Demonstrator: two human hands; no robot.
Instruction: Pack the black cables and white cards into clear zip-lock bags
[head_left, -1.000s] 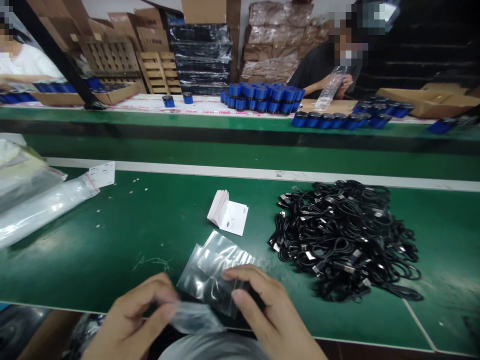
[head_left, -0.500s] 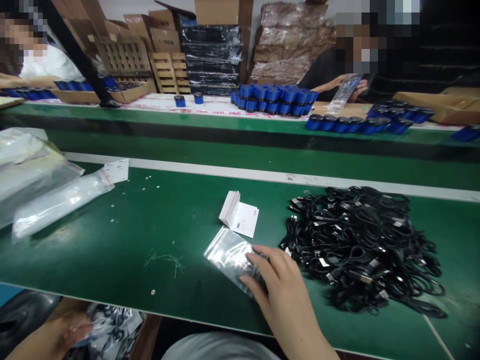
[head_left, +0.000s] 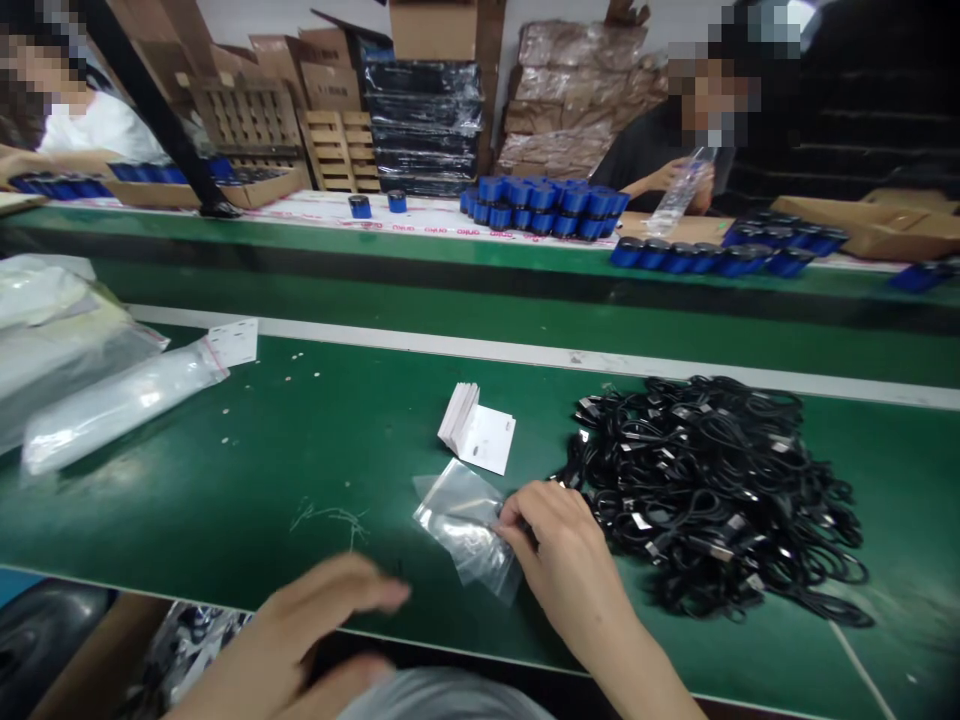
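**A:** Where are the small clear bags (head_left: pixel 461 515)?

**B:** Flat on the green table (head_left: pixel 300 470), close to its near edge and just left of the right hand (head_left: pixel 562 550). Its fingertips (head_left: pixel 511 522) are pinched together on the bags' right edge.

**A:** And the left hand (head_left: pixel 315 620)?

**B:** Lower left, over the table's near edge. The fingers are stretched out and apart and hold nothing. It is blurred, and sits a little left of the bags without touching them.

**A:** What are the bags like?

**B:** Thin, glossy, see-through film. They are rectangular, at least two overlap, and they are slightly crinkled and lie at a slant.

**A:** What's around them?

**B:** Just beyond them is a stack of white cards (head_left: pixel 480 432), smooth flat paper, thicker on its left side. To the right, close beside the right hand, is a heap of black cables (head_left: pixel 712 490), thin looped cords tangled with small plugs. At the far left lie long cloudy plastic sleeves (head_left: pixel 112 405). On the far bench, blue cylinders (head_left: pixel 547 197) stand packed together, and a co-worker's hand holds a clear bottle (head_left: pixel 675 200).
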